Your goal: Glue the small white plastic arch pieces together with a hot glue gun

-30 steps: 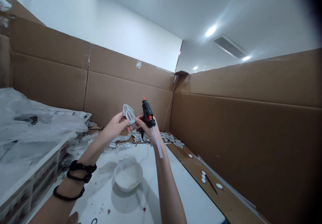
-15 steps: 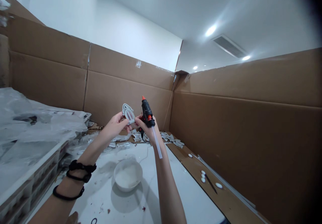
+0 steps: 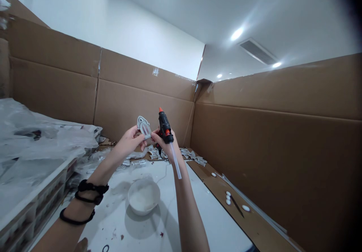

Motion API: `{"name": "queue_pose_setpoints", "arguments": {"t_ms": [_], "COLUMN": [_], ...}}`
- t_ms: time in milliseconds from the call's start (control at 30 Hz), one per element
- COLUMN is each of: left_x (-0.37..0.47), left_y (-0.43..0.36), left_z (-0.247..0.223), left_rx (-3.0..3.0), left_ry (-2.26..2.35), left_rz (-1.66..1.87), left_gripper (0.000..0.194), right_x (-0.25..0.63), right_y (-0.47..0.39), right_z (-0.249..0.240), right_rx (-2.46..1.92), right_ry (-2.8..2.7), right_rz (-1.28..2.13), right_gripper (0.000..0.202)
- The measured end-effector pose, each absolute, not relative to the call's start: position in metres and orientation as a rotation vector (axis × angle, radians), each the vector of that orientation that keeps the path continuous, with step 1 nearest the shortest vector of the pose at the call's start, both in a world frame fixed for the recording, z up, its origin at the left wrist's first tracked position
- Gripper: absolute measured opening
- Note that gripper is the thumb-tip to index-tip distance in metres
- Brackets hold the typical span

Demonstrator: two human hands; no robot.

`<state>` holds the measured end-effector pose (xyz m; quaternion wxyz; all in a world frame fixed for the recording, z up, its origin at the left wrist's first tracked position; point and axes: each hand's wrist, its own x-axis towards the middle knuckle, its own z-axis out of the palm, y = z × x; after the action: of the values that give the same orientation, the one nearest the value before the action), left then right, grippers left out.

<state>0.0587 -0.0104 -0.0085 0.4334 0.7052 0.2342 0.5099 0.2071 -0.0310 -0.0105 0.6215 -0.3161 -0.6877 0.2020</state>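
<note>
Between the thumb and fingers of my left hand (image 3: 132,139) is a small grey-white arched piece (image 3: 144,128), shaped like a little window frame and held upright. My right hand (image 3: 165,143) is closed around a black and orange hot glue gun (image 3: 164,124). Its orange nozzle points up, and a clear glue stick (image 3: 175,161) sticks out of the back, down along my forearm. My right thumb reaches across to the lower edge of the arched piece. The right fingers are partly hidden behind the gun.
A white bowl (image 3: 144,196) stands on the white table (image 3: 113,222). Behind my hands lie several grey-white pieces (image 3: 198,159). Plastic bags (image 3: 48,135) cover a white crate (image 3: 36,203) at left. White oval pieces (image 3: 246,208) and a dark thin stick (image 3: 237,207) lie on a cardboard strip by the cardboard walls (image 3: 268,154).
The glue gun has shifted very slightly left. Both hands keep their hold, and the arched piece stays in almost the same place.
</note>
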Motion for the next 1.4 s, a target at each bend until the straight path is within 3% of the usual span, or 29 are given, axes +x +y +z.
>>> {"name": "queue_pose_setpoints", "arguments": {"t_ms": [200,500,967,1267,1400], "left_x": [0.057,0.057,0.057,0.059,0.060], "left_y": [-0.002,-0.012,-0.006,-0.008,0.000], "left_z": [-0.011,-0.007,-0.008,-0.011,-0.013], "left_rx": [1.693,1.775,1.675,1.737,1.668], "left_ry": [0.526,0.595,0.509,0.563,0.557], "left_rz": [1.235,1.253,1.226,1.278,1.215], "left_gripper": [0.024,0.013,0.019,0.012,0.024], "right_x": [0.207,0.207,0.208,0.207,0.215], "right_y": [-0.032,-0.031,-0.033,-0.023,-0.021], "right_z": [-0.009,-0.010,-0.007,-0.015,-0.014], "right_rx": [-0.732,-0.713,-0.718,-0.746,-0.750], "right_ry": [-1.584,-1.604,-1.603,-1.585,-1.544], "right_rz": [0.454,0.443,0.390,0.393,0.379], "right_gripper": [0.021,0.020,0.020,0.025,0.021]}}
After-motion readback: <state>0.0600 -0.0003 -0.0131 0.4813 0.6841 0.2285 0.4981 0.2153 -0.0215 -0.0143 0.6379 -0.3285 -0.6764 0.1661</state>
